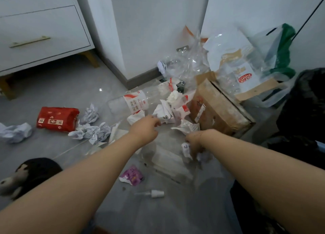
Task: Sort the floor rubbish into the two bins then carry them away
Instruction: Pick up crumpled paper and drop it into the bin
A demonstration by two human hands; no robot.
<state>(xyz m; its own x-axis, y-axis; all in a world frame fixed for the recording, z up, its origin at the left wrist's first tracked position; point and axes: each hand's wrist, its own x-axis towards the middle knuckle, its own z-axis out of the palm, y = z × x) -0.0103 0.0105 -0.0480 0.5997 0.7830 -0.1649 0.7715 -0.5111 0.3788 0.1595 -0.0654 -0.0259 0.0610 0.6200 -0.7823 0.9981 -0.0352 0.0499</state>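
- Rubbish (163, 109) strewn over the floor (66, 86), thickest by the wall corner against the cardboard box (218, 107).
- Left hand (144, 128) reaching to a crumpled wrapper (163, 117) beside the clear bottle (130, 102); fingers curled toward it, grip not discernible.
- Right hand (193, 142) bent down, clutching crumpled paper (186, 148).
- Best done by gathering paper alone in one fist, keeping plastic apart for the other bin.
- Black bag (304, 107) at right edge, likely a bin.
- Around: red packet (58, 118), paper balls (91, 128), purple sachet (131, 175), spray nozzle (154, 193), dresser (40, 28), plush toy (26, 175).
- In the way: clear film (186, 65) tangled over the pile.
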